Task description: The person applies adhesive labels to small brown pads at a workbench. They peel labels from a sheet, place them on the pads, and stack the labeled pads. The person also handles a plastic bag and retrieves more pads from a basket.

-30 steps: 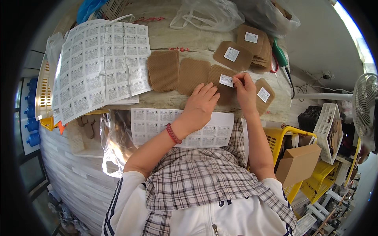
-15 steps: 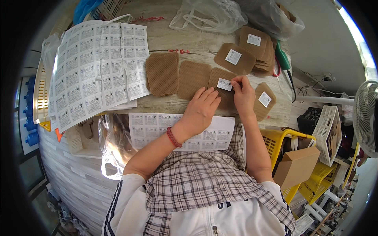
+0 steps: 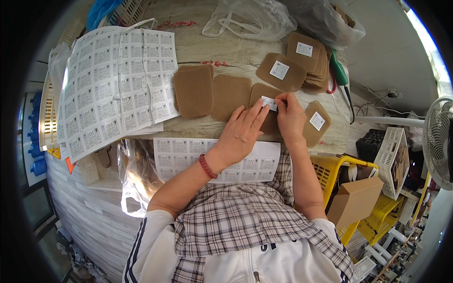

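One white label (image 3: 270, 103) lies over a brown pad (image 3: 270, 120), its ends partly hidden by fingers. The right hand (image 3: 290, 118) pinches the label's right end between thumb and forefinger; the left hand (image 3: 241, 136) lies flat, fingers extended, fingertips at its left end. Three other labels show, each on its own pad. One bare pad (image 3: 231, 94) and a bare stack (image 3: 193, 91) sit leftward; the stack's count is unclear. The fan (image 3: 439, 141) is cut off.
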Demonstrator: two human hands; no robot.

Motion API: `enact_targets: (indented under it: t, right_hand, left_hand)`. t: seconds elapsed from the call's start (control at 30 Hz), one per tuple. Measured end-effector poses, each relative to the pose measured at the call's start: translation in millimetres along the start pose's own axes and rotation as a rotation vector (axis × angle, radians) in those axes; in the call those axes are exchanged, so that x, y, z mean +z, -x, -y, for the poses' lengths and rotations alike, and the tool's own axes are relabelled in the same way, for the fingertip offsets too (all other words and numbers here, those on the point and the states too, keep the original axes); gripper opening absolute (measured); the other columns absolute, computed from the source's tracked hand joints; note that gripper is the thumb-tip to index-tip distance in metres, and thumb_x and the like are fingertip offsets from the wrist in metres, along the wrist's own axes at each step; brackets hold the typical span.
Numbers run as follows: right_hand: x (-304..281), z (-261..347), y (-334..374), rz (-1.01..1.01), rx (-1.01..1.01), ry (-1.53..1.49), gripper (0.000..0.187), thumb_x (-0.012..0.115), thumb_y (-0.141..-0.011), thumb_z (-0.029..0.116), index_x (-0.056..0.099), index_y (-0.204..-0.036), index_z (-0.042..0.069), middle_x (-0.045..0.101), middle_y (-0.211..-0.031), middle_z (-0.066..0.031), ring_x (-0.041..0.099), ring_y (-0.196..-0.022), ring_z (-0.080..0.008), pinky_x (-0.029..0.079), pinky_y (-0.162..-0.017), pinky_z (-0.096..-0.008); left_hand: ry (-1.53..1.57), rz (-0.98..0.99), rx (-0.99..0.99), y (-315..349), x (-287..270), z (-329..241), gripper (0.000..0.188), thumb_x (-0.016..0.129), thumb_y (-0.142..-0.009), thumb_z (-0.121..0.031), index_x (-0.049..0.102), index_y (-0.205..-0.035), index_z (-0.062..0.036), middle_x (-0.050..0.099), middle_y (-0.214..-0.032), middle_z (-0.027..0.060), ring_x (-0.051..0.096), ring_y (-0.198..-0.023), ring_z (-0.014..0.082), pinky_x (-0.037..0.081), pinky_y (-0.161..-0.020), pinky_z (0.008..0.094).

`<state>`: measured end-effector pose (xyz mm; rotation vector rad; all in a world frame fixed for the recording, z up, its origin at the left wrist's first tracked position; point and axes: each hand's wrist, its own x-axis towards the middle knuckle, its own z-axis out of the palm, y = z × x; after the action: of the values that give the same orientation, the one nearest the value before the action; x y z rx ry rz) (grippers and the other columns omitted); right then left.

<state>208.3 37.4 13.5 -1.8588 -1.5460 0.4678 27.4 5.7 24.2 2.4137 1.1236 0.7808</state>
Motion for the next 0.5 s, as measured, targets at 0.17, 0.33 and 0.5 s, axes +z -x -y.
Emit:
enact_targets:
  t: [0.17,0.33,0.5]
  right_hand:
    - [3.3,-2.0,3.7,-0.028,-0.093,0.078,0.009,0.066,-0.090,0.011,0.063,-0.099,0.009,0.067,-0.090,-0.0107,0.066,-0.083,-0.0330,0.052,-0.071,-0.0425]
    - [13.9,3.4,9.7,-0.159,-0.253,0.243,0.027,0.067,-0.089,0.011,0.059,-0.115,0.008,0.062,-0.097,-0.0127,0.065,-0.085,-0.0332,0.053,-0.070,-0.0428]
    - [19.8,-2.5,9.7,-0.165,-0.238,0.257,0.033,0.067,-0.088,0.009,0.058,-0.119,0.008,0.061,-0.099,-0.0125,0.065,-0.085,-0.0314,0.054,-0.069,-0.0409]
  left_hand:
    - [-0.065,0.081,0.006,0.8,4.8,2.3,0.065,0.073,-0.084,-0.018,0.048,-0.141,0.0026,0.047,-0.146,0.0164,0.050,-0.126,0.0298,0.033,-0.114,0.0506]
    - [-0.140,0.115,0.016,2.4,5.0,2.5,0.064,0.071,-0.086,-0.023,0.049,-0.141,0.0028,0.047,-0.145,0.0157,0.047,-0.130,0.0274,0.030,-0.116,0.0523]
    - [-0.184,0.106,0.016,3.9,8.1,-0.4,0.063,0.071,-0.087,-0.022,0.049,-0.140,0.0026,0.048,-0.143,0.0153,0.046,-0.131,0.0279,0.028,-0.117,0.0533]
